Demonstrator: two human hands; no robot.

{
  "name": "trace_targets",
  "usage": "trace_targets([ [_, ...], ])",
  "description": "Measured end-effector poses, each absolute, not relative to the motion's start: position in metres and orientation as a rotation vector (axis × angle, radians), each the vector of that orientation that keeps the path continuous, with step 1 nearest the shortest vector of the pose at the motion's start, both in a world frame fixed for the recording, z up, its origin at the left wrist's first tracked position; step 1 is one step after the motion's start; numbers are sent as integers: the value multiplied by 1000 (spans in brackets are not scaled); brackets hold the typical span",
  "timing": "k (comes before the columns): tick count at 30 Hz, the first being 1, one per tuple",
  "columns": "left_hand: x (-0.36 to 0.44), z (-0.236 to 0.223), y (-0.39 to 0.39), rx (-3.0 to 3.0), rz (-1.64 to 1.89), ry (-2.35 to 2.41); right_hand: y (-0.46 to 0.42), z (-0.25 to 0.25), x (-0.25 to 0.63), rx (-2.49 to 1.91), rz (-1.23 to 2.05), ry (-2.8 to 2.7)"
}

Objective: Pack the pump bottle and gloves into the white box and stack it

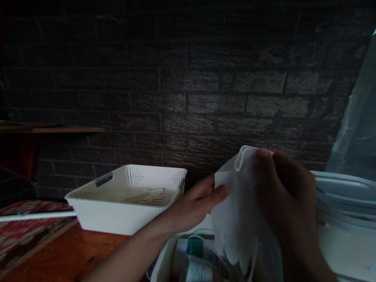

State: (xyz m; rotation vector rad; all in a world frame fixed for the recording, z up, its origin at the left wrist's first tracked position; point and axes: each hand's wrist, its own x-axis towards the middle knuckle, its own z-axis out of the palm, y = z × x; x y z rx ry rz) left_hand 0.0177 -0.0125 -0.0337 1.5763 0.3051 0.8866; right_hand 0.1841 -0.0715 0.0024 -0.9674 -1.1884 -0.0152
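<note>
A thin white disposable glove (235,211) hangs in front of me, its rolled cuff at the top and its limp fingers pointing down. A cloudy, see-through film shows around it, perhaps a plastic bag; I cannot make out which layer is which. My left hand (202,199) pinches the left edge between thumb and fingers. Higher up, my right hand (288,192) grips the top edge by the cuff, thumb in front. Below the glove stands an open container (164,258) holding a bottle with a green part and a white label (199,268).
A white perforated basket (105,215) with a few pale items inside sits on the wooden table (88,250) at left. Patterned red cloth (32,223) lies beyond it. A lidded translucent box (346,203) stands at right. A dark brick wall (188,98) rises behind.
</note>
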Motion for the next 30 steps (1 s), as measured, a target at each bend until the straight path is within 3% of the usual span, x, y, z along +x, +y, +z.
trace_targets([
  [6, 19, -36, -13, 1701, 526, 309, -74, 4, 188, -976, 43, -1168],
  [16, 12, -43, -6, 1843, 392, 465, -85, 8, 199, -966, 43, -1089],
  [30, 8, -44, 16, 1924, 77, 155, -80, 5, 195, -961, 73, -1132],
])
